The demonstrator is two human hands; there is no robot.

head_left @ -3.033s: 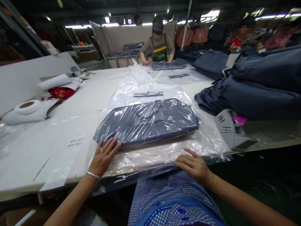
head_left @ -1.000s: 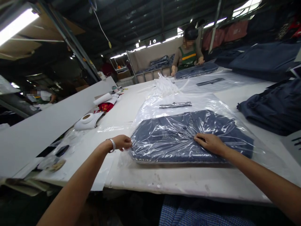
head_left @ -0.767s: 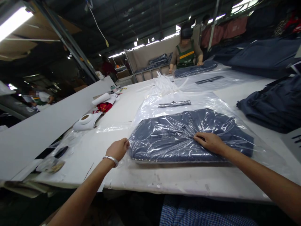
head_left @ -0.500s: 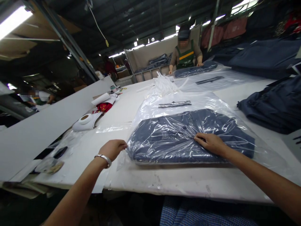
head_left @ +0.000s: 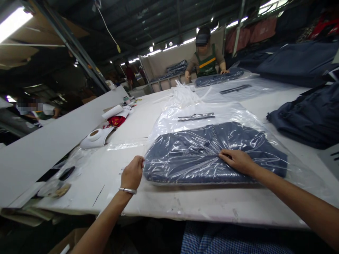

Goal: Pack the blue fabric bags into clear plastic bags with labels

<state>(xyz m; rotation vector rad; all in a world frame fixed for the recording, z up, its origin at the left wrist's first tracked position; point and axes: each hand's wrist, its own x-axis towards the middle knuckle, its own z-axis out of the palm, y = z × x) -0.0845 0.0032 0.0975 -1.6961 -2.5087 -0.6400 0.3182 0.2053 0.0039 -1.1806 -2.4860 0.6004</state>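
A folded dark blue garment (head_left: 190,144) lies inside a clear plastic bag (head_left: 169,121) on the white table, directly in front of me. My right hand (head_left: 237,160) is closed, pinching the plastic over the middle of the garment, and creases fan out from that spot. At the bag's left edge my left hand (head_left: 134,171), with a silver bangle at the wrist, pinches the plastic. A dark strip (head_left: 196,117) shows on the bag above the garment.
Across the table (head_left: 156,203) a person (head_left: 206,61) handles another bagged garment (head_left: 219,77). Dark blue garments (head_left: 307,116) are piled at the right. A white roll of tape (head_left: 96,135), red item (head_left: 116,121) and phone-like dark object (head_left: 66,173) lie along the left divider (head_left: 66,141).
My left hand has turned more upright, its forearm swinging right, while staying at the bag's left edge. The loose plastic there has drawn in. My right hand keeps its place.
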